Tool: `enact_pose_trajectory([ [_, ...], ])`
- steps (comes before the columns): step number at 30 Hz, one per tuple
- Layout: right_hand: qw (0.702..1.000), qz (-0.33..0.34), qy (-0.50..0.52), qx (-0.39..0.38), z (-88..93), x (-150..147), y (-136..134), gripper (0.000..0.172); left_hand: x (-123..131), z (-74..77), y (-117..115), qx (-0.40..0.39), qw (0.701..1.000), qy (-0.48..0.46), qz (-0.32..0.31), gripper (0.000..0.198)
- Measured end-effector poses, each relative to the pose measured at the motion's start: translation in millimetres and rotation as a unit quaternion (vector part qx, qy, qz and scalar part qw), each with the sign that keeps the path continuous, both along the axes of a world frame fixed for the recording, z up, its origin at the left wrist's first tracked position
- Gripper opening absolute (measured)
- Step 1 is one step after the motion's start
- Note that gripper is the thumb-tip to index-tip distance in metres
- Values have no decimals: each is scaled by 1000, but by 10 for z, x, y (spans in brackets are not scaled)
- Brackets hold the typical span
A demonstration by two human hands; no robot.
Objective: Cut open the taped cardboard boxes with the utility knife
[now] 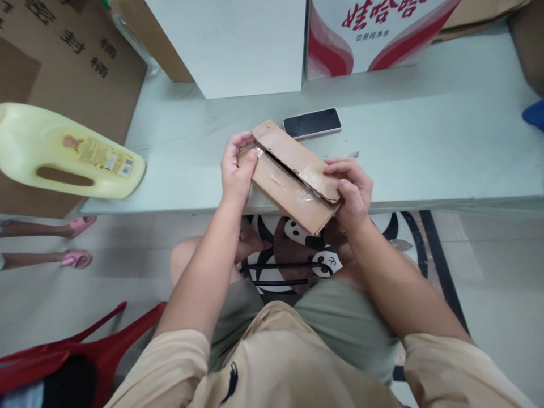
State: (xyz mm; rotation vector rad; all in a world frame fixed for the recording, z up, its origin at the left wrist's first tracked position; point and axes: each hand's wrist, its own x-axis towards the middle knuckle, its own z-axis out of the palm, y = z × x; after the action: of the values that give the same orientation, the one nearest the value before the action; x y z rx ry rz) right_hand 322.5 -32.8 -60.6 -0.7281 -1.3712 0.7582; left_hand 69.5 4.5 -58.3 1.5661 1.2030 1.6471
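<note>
A small brown cardboard box [289, 181] is held tilted over the front edge of the table, between both my hands. Along its top runs a dark gap where the flaps do not meet, and shiny clear tape clings to the torn edges. My left hand [238, 164] grips the box's left end, thumb on top. My right hand [353, 190] holds the right end, with its thumb and fingers at the flap's corner. Just behind the box lies a smartphone [312, 123] with a dark screen. What is inside the box is hidden.
A yellow jug [68, 153] stands at the left near a large cardboard carton [97, 34]. A white box [242, 45] and a red-and-white carton [369, 39] line the back of the table [446, 141]. Below left are a red chair [106, 334] and another person's feet in pink sandals [76, 259].
</note>
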Motion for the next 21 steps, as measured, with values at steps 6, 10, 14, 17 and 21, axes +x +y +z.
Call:
enact_pose_trajectory([
  [6,1000,14,26,-12,16,-4,47,28,36,13,-6,-33,996,-67,39,58],
  [10,999,26,22,-22,47,16,46,30,48,-17,-15,-29,994,-92,55,58],
  [14,999,28,8,-25,36,42,17,34,81,-23,-59,-22,991,-124,50,57],
  [17,999,36,4,-34,5,56,1,36,104,22,-114,-14,985,-168,43,52],
  [21,999,44,2,-26,-5,26,-9,37,55,88,-177,26,983,-179,41,51],
])
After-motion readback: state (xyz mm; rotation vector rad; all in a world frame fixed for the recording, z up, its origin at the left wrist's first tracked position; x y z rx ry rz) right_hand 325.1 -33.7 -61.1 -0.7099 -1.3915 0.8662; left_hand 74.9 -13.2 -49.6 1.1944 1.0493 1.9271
